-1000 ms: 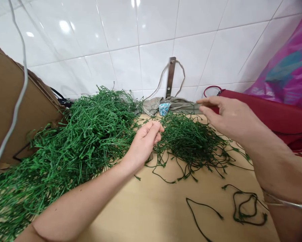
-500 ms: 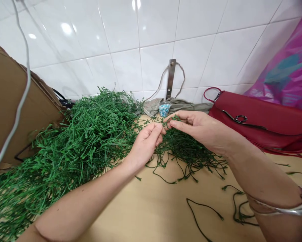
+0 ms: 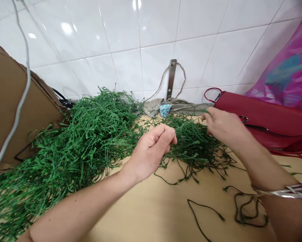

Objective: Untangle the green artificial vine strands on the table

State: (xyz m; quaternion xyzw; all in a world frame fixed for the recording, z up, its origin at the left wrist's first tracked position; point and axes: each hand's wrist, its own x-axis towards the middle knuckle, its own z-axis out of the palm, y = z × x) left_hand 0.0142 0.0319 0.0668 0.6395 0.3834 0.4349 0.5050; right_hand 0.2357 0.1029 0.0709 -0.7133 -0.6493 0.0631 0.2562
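In the middle of the head view my left hand [image 3: 154, 149] is closed, thumb pressed on curled fingers; whatever it may hold is hidden. Farther right, my right hand [image 3: 222, 126] is smeared by motion, its fingers pinched together with a bit of green cord [image 3: 205, 111] showing at the fingertips. Below and between the hands spreads a smaller pile of dark green knotted cords [image 3: 193, 143] with frayed ends. A much larger heap of green cords [image 3: 95, 131] fills the left side, beside my left forearm.
Loose cords [image 3: 251, 210] lie on the pale wooden table [image 3: 140, 211] at the right front. A red handbag [image 3: 266, 116] and a purple plastic bag [image 3: 289, 74] stand at the right. A cardboard box [image 3: 17, 107] is at the left, a small blue-and-white cup [image 3: 165, 110] by the tiled wall.
My hands have come apart: the right has moved to the right, away from the left. My left hand has shifted slightly right and nearer, still closed.
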